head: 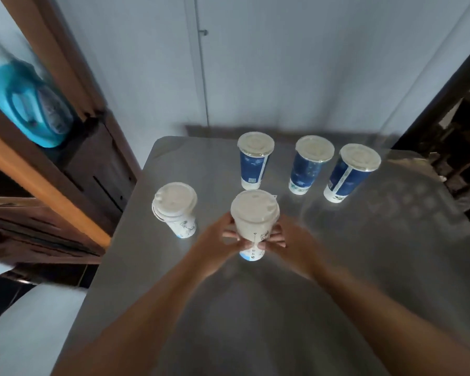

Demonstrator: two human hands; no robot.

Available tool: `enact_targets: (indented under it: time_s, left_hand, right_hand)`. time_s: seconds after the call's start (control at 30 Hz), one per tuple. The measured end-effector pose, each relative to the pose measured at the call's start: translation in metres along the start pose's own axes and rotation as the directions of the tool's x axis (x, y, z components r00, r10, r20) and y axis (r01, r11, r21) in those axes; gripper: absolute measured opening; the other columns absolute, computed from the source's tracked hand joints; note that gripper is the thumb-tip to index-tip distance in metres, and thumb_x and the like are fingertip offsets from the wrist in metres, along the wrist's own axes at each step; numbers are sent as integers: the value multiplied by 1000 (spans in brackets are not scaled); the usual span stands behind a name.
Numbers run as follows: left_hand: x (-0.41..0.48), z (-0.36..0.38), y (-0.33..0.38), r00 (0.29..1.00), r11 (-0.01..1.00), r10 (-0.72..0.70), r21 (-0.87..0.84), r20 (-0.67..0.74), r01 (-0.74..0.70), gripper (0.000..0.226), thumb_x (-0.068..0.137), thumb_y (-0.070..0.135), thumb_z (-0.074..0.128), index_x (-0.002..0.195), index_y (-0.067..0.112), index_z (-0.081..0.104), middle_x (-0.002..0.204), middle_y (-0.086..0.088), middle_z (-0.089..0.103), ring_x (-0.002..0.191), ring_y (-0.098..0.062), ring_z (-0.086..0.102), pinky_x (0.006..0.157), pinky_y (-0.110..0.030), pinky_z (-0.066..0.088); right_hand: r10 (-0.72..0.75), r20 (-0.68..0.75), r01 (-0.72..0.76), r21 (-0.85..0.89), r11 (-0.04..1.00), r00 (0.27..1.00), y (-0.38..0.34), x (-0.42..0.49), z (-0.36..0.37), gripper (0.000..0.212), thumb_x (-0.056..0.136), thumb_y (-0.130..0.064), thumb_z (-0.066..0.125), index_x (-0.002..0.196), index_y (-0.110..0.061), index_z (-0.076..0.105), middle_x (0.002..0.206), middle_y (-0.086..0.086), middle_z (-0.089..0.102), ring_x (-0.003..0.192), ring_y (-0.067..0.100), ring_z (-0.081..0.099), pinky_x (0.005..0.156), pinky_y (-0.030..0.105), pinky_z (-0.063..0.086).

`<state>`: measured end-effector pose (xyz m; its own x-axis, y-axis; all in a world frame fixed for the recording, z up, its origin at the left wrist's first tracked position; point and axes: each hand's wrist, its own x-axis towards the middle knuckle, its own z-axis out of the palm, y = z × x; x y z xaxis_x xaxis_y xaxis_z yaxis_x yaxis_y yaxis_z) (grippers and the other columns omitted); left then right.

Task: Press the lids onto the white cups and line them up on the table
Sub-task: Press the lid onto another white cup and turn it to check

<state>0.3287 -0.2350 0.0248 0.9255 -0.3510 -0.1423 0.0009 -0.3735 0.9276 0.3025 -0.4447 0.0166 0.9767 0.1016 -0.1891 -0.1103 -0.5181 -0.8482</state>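
A white cup (251, 232) with a white lid (254, 206) on top stands upright near the middle of the grey table (282, 308). My left hand (215, 245) and my right hand (291, 245) wrap around its body from both sides, fingers meeting in front. A second lidded white cup (178, 213) stands to its left, apart from my hands.
Three blue cups with pale lids stand in a row at the back: one (253, 164), another (308, 169), the third (346, 177). A wooden shelf (73, 169) with a blue detergent bottle (30, 104) is left of the table. A pale wall lies behind.
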Motion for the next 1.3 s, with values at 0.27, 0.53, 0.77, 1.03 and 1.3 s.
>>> enact_targets:
  time_s: [0.27,0.53,0.77,1.03,1.3]
  left_hand:
    - [43,-3,-24,995,996,89,35,-50,-87,67,82,19,83,141,22,49,123,2,71,111,-10,69,96,-31,57]
    - [51,1,-43,993,995,97,31,-66,-96,72,81,21,84,142,28,47,127,10,69,114,-2,67,95,-35,59]
    - [52,5,-50,993,994,97,53,-63,-93,69,82,27,82,140,40,45,125,19,67,113,6,65,94,-25,57]
    - [48,6,-49,994,994,99,38,-41,-98,68,85,21,80,143,30,46,129,12,67,116,0,65,95,-23,55]
    - [33,14,-67,992,991,-126,-57,-31,124,93,79,8,83,155,20,30,134,2,56,124,-12,58,105,-34,50]
  right_hand:
    - [-152,-73,142,-129,981,986,14,42,1,68,83,-35,75,134,-36,30,119,-21,57,103,-6,60,86,6,49]
    - [-180,-83,162,-188,969,980,25,51,10,67,84,-35,74,135,-33,31,117,-24,54,102,-6,55,74,-10,37]
    - [-162,-95,145,-165,976,982,35,49,16,71,87,-26,73,141,-35,27,123,-19,58,99,-16,56,83,-5,41]
    - [-160,-96,144,-160,977,982,41,48,20,71,86,-26,73,138,-37,28,120,-22,57,101,-7,58,82,-4,42]
    - [72,-114,-87,-126,988,991,52,19,20,81,85,-32,71,150,-29,24,133,-10,57,121,8,59,103,35,50]
